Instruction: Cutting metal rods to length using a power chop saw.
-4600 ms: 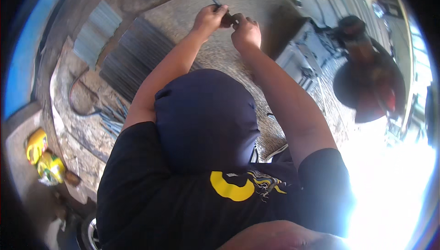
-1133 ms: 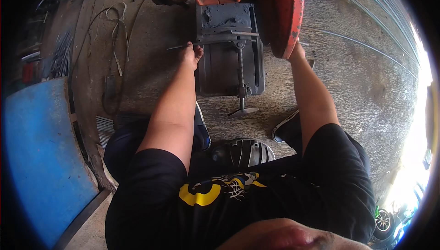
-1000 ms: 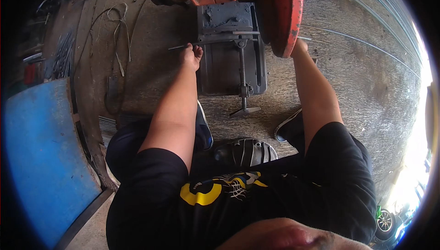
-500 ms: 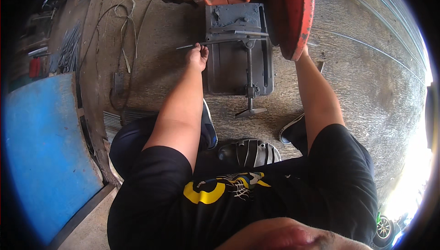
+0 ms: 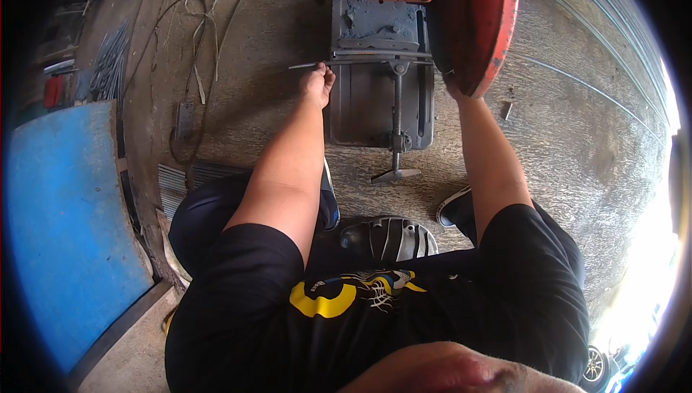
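A chop saw with a red guard stands on a grey metal base. The base carries a screw clamp with a long threaded shaft. A thin metal rod lies across the base in front of the fence, sticking out at the left. My left hand is closed around this rod just left of the base. On the other side, my right hand is at the base's right edge, below the guard's lower rim. The guard hides most of its fingers, and whatever they may hold.
Long metal rods lie on the floor at the right. A blue panel leans at the left, near a bundle of short rods and a cord. A black ribbed part sits between my feet. A small metal piece lies right of the base.
My right hand has moved left, closer to the base. The rod now lies straighter along the fence, with my left hand still on it. The whole view has shifted slightly.
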Demonstrator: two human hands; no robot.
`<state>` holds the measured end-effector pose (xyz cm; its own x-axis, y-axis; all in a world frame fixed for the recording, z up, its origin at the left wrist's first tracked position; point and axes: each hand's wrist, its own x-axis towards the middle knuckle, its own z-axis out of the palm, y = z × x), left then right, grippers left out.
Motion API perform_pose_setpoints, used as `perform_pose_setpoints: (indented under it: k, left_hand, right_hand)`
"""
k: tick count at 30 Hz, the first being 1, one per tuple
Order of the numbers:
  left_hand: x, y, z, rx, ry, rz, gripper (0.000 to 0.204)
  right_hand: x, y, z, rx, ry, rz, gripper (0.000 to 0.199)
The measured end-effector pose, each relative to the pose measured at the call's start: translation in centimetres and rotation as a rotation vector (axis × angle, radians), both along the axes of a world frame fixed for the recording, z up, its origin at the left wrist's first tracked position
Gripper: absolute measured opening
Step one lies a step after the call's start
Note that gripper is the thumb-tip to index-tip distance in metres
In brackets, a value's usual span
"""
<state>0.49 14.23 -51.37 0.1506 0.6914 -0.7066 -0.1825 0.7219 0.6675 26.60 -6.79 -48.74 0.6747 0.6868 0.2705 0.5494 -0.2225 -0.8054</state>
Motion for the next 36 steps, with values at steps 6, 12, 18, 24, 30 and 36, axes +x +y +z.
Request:
perform_pose_setpoints:
  k: [6,12,18,24,30,36]
  left_hand:
    - [0.0,-0.2,0.1,0.030,0.035,-0.035,0.009]
    - [0.2,-0.4,0.2,0.066,0.069,-0.073,0.009]
    - [0.7,-0.3,1.0,0.085,0.163,-0.174,0.012]
    - [1.5,-0.2,1.8,0.117,0.214,-0.209,0.014]
    - [1.7,1.1,1.5,0.095,0.367,-0.351,0.028]
    - [2.3,1.6,1.9,0.073,0.452,-0.389,0.035]
  right_hand:
    - [2.5,0.3,-2.3,0.590,1.150,-0.091,0.031]
    - [3.5,0.5,-11.4,0.545,1.042,-0.015,0.033]
    - [3.2,1.3,-12.4,0.762,1.701,0.126,0.038]
    - [3.1,2.1,-13.0,0.803,1.800,0.390,0.042]
    - [3.7,2.4,-13.3,0.642,1.955,0.212,0.043]
    - [3.7,2.5,-13.7,0.546,1.930,0.119,0.043]
